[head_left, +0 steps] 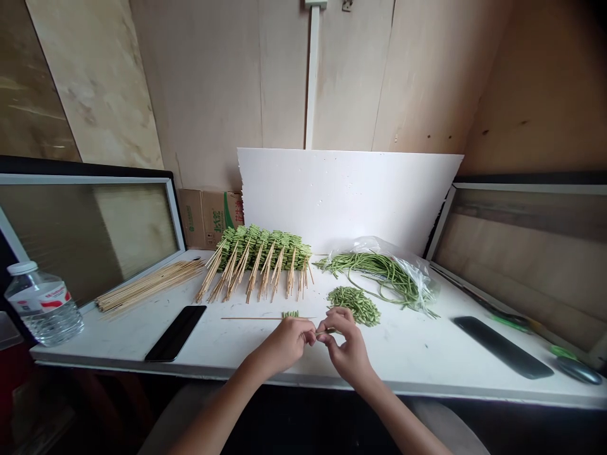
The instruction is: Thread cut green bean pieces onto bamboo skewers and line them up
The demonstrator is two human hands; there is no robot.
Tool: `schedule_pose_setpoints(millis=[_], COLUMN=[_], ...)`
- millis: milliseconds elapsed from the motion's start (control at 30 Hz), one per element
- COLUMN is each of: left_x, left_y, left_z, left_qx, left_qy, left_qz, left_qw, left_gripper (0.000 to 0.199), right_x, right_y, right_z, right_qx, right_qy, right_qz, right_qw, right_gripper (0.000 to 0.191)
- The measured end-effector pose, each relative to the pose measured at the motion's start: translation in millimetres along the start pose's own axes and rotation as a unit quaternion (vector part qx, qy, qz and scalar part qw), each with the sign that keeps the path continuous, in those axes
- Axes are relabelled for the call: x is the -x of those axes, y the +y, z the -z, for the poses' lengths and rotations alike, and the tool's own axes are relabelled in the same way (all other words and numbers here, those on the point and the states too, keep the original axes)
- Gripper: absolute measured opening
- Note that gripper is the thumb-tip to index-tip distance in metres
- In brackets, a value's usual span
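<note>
My left hand (290,341) and my right hand (345,344) meet fingertip to fingertip near the table's front edge. Both are pinched closed; between them is a small piece, perhaps bean, mostly covered by the fingers. Just beyond my left hand lies a thin wooden skewer (251,318), with a few short green bean pieces (290,314) at its right part. A pile of cut bean pieces (355,304) sits right behind my right hand. Stacked skewers of green beans (263,246) stand at the back, their bare sticks pointing toward me.
Loose bare skewers (152,284) and a black phone (175,333) lie on the left, beside a water bottle (45,309). Long beans (384,272) in a plastic bag are at the back right. A dark flat blade-like object (502,346) lies on the right of the white table (417,373).
</note>
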State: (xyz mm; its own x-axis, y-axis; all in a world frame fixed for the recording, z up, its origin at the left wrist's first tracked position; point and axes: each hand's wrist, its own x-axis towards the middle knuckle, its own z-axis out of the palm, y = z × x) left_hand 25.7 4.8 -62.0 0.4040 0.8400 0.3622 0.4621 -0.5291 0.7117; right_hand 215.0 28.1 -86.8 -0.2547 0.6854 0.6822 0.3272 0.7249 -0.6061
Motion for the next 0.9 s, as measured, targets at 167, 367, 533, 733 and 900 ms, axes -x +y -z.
schedule_pose_setpoints(millis=[167, 367, 533, 733, 900], left_x=[-2.2, -5.5, -7.7, -7.0, -8.8], left_y=[-4.8, -0.4, 0.7, -24.7, -37.5], left_z=[-2.8, 2.3, 0.2, 20.9, 44.4], left_qx=[0.135, 0.182, 0.224, 0.371, 0.437], left_qy=[0.0, -0.014, -0.048, 0.005, 0.098], left_qz=[0.02, 0.015, 0.024, 0.101, 0.105], left_qw=[0.991, 0.983, 0.973, 0.923, 0.888], left_gripper=[0.026, 0.036, 0.043, 0.031, 0.029], right_x=[1.0, -7.4, -11.7, -31.3, -34.9], right_y=[7.8, 2.1, 3.2, 36.2, 71.8], right_z=[-5.3, -1.0, -0.8, 46.4, 67.7], right_qx=[-0.121, -0.239, -0.252, -0.104, 0.096], right_qy=[0.014, -0.026, -0.051, 0.059, 0.063], right_qz=[-0.089, -0.168, -0.199, -0.202, -0.099], right_qw=[0.989, 0.956, 0.946, 0.972, 0.988], right_gripper=[0.016, 0.022, 0.026, 0.033, 0.035])
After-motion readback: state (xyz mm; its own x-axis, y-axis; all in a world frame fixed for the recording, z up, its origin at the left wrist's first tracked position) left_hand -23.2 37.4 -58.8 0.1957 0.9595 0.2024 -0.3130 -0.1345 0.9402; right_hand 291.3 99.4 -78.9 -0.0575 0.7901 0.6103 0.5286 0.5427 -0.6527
